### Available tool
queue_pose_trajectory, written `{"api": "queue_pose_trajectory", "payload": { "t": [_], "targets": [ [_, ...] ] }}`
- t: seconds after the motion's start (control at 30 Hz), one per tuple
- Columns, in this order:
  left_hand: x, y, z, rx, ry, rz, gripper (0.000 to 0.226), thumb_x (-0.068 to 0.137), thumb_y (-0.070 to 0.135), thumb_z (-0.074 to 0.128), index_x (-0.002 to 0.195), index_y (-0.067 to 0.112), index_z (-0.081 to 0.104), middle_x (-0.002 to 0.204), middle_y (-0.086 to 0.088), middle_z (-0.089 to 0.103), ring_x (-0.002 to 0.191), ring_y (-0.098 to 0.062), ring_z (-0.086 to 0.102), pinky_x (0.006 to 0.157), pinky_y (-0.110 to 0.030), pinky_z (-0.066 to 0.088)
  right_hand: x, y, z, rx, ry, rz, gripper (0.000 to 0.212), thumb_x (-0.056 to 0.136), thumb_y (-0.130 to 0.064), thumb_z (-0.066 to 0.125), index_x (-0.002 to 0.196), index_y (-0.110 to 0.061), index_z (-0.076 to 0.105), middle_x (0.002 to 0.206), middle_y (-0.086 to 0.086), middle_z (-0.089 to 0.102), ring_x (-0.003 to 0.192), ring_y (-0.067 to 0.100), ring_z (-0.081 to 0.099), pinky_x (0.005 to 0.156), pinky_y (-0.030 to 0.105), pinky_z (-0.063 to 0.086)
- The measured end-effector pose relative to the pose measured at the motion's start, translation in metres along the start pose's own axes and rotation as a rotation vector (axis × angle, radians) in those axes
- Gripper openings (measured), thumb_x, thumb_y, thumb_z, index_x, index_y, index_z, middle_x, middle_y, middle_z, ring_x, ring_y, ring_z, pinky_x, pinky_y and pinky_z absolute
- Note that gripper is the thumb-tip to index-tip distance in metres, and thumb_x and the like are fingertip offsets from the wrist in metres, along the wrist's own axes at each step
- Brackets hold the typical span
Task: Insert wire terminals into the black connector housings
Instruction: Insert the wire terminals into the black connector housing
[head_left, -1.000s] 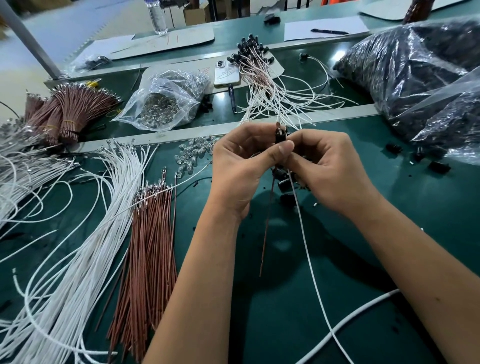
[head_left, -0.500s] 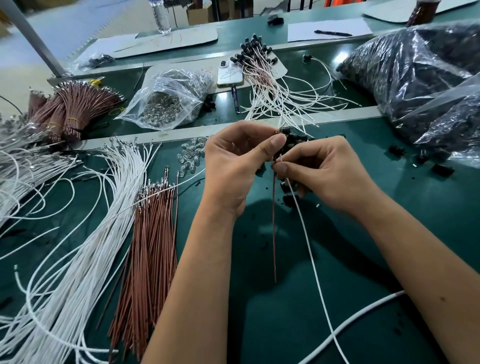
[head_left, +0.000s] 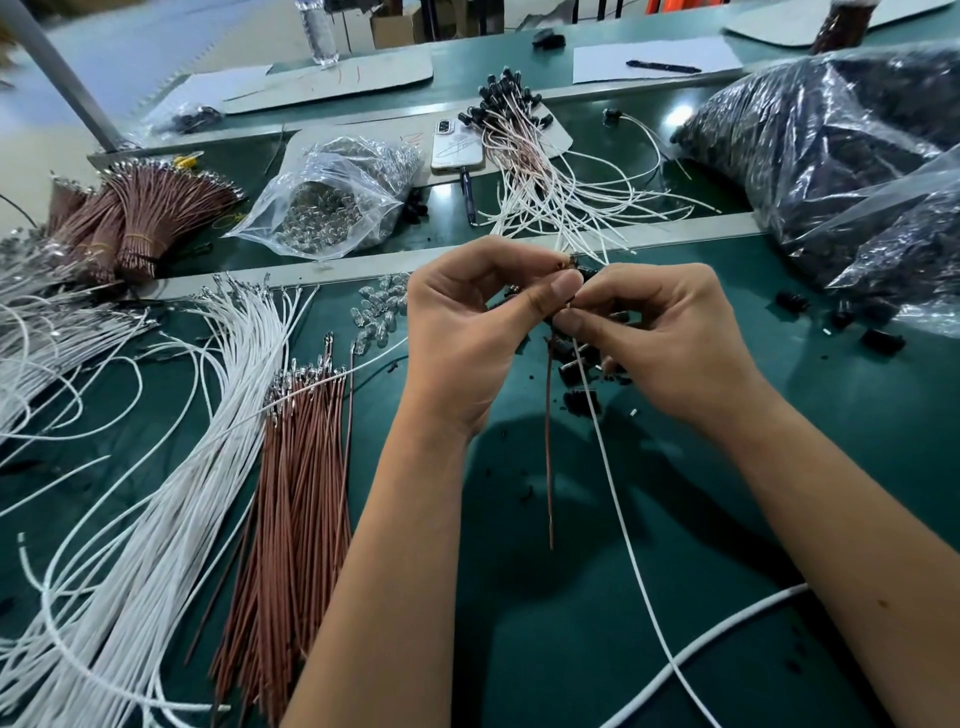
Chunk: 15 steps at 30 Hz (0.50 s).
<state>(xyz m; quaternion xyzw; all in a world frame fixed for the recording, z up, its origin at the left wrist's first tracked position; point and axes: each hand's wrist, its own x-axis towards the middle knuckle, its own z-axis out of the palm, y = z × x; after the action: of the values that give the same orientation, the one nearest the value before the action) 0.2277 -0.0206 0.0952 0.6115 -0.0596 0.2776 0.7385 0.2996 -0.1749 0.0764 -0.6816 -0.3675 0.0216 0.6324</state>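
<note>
A: Where's the connector?

B: Small black connector (head_left: 583, 271) is up between my two hands, above the green mat (head_left: 597, 597), near the grey divider strip (head_left: 675, 234). Mostly hidden by fingertips, so I can't tell how far any terminal is seated.

A: Hands?

B: Left hand (head_left: 467, 332) curled, thumb and forefinger pinching at the connector. Right hand (head_left: 670, 332) curled too, pinching the wire ends just under it. Both closed tight on small parts.

A: Which wires?

B: One brown wire (head_left: 549, 467) and one white wire (head_left: 618, 499) hang down from the pinch. The brown one ends free above the mat; the white one runs off towards the bottom edge, crossing a thicker white cable (head_left: 727, 623).

A: Stock nearby?

B: Loose black housings (head_left: 579, 364) on the mat right under my hands. More of them (head_left: 883, 340) to the right, beside the plastic bags of black parts (head_left: 831, 156). Brown wire bundle (head_left: 301, 493) and white wire bundle (head_left: 171, 467) on the left. Small clear bulbs (head_left: 382, 309) just left of my left hand. Finished assemblies (head_left: 530, 156) piled beyond the divider, next to a phone (head_left: 457, 148) and a clear bag of bulbs (head_left: 332, 202).
</note>
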Motion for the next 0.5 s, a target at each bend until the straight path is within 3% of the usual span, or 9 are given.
{"api": "queue_pose_trajectory", "payload": {
  "t": [0.1, 0.3, 0.5],
  "targets": [
    [-0.0005, 0.0007, 0.0005, 0.014, -0.010, 0.002, 0.020, 0.073, -0.011, 0.079, 0.081, 0.007, 0.072, 0.075, 0.001, 0.072, 0.074, -0.014, 0.066, 0.074, -0.028, 0.053, 0.0001, 0.0011, -0.0009, -0.004, -0.002, -0.014, 0.014, 0.087, -0.016, 0.082, 0.092, -0.003, 0.079, 0.078, 0.019, 0.070, 0.061, 0.043, 0.054, 0.046, 0.045, 0.046],
    [-0.0006, 0.0020, 0.0001, 0.017, -0.009, -0.010, 0.020, 0.072, -0.010, 0.080, 0.080, 0.003, 0.068, 0.074, 0.000, 0.070, 0.071, -0.016, 0.063, 0.071, -0.030, 0.053, -0.0004, 0.0000, -0.0012, 0.044, -0.044, -0.019, 0.002, 0.088, -0.011, 0.081, 0.088, -0.010, 0.079, 0.078, 0.014, 0.069, 0.057, 0.034, 0.050, 0.048, 0.040, 0.042],
    [-0.0012, 0.0041, 0.0010, 0.014, -0.028, -0.010, 0.023, 0.072, -0.012, 0.080, 0.078, 0.005, 0.067, 0.071, 0.004, 0.069, 0.068, -0.011, 0.062, 0.068, -0.024, 0.052, -0.0004, 0.0020, -0.0020, 0.016, -0.037, -0.036, 0.015, 0.087, -0.013, 0.082, 0.092, 0.001, 0.079, 0.078, 0.015, 0.070, 0.057, 0.034, 0.052, 0.048, 0.040, 0.044]
  ]
}}
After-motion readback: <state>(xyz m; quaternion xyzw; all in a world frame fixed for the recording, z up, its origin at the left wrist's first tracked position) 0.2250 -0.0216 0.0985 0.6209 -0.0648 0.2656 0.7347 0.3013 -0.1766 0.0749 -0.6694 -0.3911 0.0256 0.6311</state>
